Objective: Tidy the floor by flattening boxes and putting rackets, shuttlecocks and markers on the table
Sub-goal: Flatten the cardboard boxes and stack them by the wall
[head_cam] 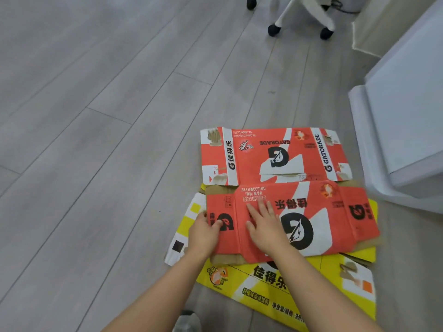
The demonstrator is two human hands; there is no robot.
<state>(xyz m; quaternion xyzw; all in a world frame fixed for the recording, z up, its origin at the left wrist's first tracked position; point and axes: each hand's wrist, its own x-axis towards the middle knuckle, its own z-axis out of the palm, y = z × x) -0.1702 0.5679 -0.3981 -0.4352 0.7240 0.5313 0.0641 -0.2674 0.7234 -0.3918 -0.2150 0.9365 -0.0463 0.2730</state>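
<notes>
A flattened orange Gatorade box [335, 221] lies on the grey floor, folded across its middle, with its far half [263, 159] spread out beyond. It rests on a flattened yellow box [311, 283]. My left hand [203, 233] grips the orange box's left edge, thumb on top and fingers curled under the flap. My right hand [266, 226] presses flat on the orange panel with straight, spread fingers. No rackets, shuttlecocks or markers are in view.
A white table or cabinet [407, 104] stands at the right, close to the boxes. An office chair base with black casters [302, 17] sits at the far top. Grey plank floor [96, 116] stretches to the left.
</notes>
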